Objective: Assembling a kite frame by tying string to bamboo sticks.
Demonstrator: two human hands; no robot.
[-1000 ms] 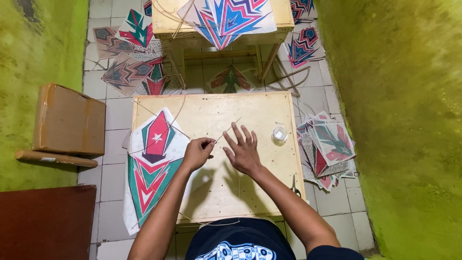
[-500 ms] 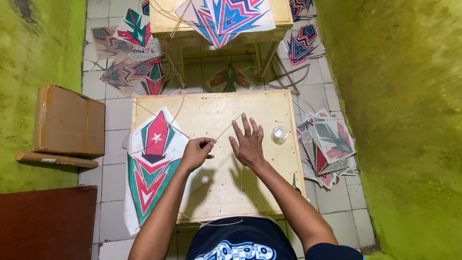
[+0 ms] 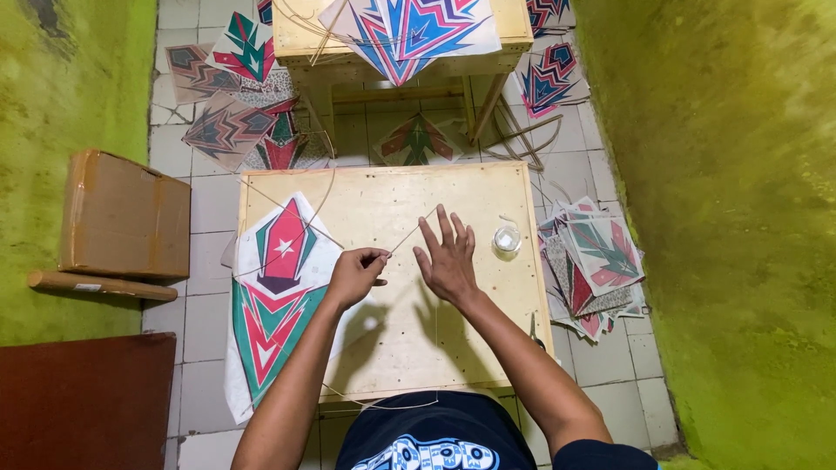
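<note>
Wooden table (image 3: pixel 383 348): left hand (image 3: pixel 355 277) pinches thin stick (image 3: pixel 411 231); right hand (image 3: pixel 448 259) flat, fingers spread, holding nothing. Clear round container (image 3: pixel 506 238) nearby, contents indiscernible

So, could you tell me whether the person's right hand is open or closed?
Open: the right hand lies flat on the wooden table, fingers spread.

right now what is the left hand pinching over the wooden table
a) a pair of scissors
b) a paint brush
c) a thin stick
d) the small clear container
c: the left hand has its fingers closed on the near end of a thin stick that slants up over the wooden table, while the right hand lies open and flat beside it and the small clear container sits untouched farther right.
</note>
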